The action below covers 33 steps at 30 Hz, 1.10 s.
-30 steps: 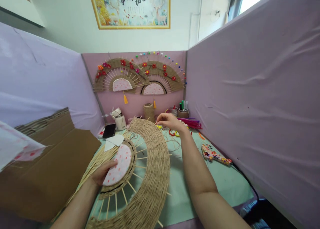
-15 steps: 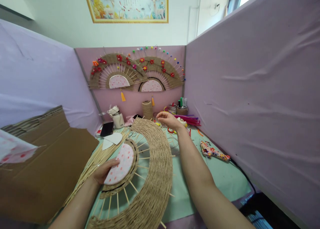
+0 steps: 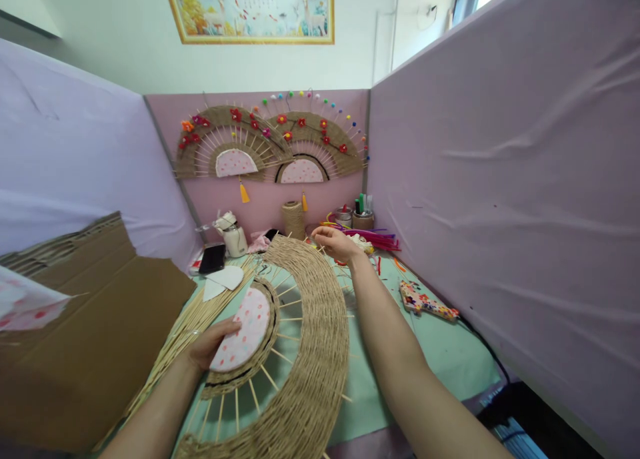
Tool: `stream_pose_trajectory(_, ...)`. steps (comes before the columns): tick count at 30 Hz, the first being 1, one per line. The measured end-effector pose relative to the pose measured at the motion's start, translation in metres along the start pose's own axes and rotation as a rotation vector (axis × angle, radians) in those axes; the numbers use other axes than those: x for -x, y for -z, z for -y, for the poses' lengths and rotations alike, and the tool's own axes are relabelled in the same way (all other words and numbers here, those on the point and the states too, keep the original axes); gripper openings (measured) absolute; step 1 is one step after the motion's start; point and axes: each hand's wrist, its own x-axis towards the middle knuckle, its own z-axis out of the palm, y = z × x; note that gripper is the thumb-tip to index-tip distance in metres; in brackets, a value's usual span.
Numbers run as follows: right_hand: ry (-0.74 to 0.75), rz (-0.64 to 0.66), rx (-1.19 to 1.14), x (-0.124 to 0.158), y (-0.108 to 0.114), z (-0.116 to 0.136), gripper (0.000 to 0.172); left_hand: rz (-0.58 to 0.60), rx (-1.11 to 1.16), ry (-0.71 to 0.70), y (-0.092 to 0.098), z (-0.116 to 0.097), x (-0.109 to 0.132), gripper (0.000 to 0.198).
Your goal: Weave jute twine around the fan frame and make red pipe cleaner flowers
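Note:
A large woven rope fan (image 3: 313, 352) with thin wooden spokes lies on the green table (image 3: 450, 359). Its centre is a pink spotted fabric half-disc (image 3: 245, 329). My left hand (image 3: 207, 344) grips the edge of that half-disc, thumb on top. My right hand (image 3: 336, 241) reaches to the fan's far end, fingers pinched together near the spoke tips; what they hold is too small to name.
Brown cardboard sheets (image 3: 85, 339) lie at the left. A bundle of thin sticks (image 3: 185, 332) lies beside the fan. At the back stand a twine spool (image 3: 293, 219), pen cups (image 3: 363, 217), a phone (image 3: 212, 259) and pink pipe cleaners (image 3: 375, 240). A floral glue gun (image 3: 425, 303) lies at the right. Two finished fans (image 3: 270, 145) hang on the back wall.
My right hand has drawn slightly back and up over the fan's far end. My view has tilted a little downward. My left hand stays on the half-disc.

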Motion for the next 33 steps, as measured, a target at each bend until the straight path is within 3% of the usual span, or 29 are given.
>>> stream_pose_trajectory(9,-0.125,-0.038,-0.099,-0.016,-0.019,-0.027,0.039,0.01,0.043,0.018,0.005,-0.001,0.002,0.072)
stream_pose_trajectory(16,-0.116,-0.149,-0.103,-0.016,-0.023,-0.016,0.04,-0.046,0.051,0.019,0.009,-0.018,0.002,0.07)
stream_pose_trajectory(24,0.008,0.085,-0.179,0.0,-0.011,-0.001,0.04,-0.06,-0.047,-0.073,-0.002,-0.05,0.014,0.083)
stream_pose_trajectory(28,0.01,0.136,-0.176,0.008,-0.006,0.001,0.034,-0.06,-0.037,-0.086,0.0,-0.049,0.02,0.089)
stream_pose_trajectory(33,0.021,0.236,0.004,0.014,0.003,0.004,0.027,0.02,-0.01,-0.075,0.004,-0.042,0.025,0.093)
